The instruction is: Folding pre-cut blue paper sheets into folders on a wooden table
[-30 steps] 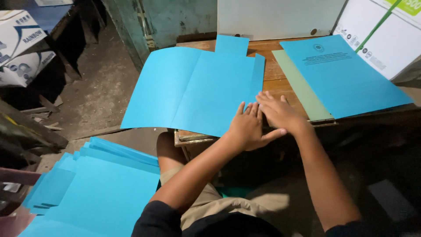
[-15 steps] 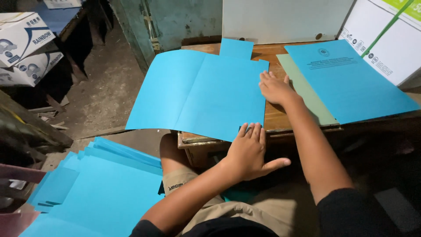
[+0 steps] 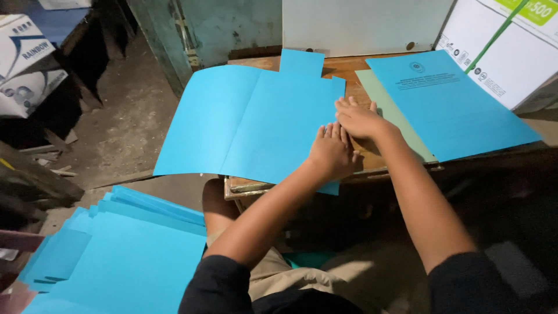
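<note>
A large open blue paper folder [image 3: 256, 125] lies across the small wooden table [image 3: 360, 70], its left half hanging past the table edge. My left hand [image 3: 331, 152] rests flat on the folder's right edge, fingers together. Just beyond it, my right hand [image 3: 357, 119] presses flat on the same edge, fingers pointing left. Neither hand holds anything. A small blue tab [image 3: 302, 61] sticks up from the folder's far side.
A printed blue folder [image 3: 447, 102] lies on a pale green sheet [image 3: 395, 116] at the table's right. A stack of blue folders [image 3: 116, 256] sits at lower left. White cartons stand at far right [image 3: 505, 46] and far left [image 3: 23, 64]. A white board [image 3: 360, 26] leans behind.
My left hand has slid up along the folder's right edge, from the table's front edge to just beside my right hand. The right hand stayed on that edge, moving slightly.
</note>
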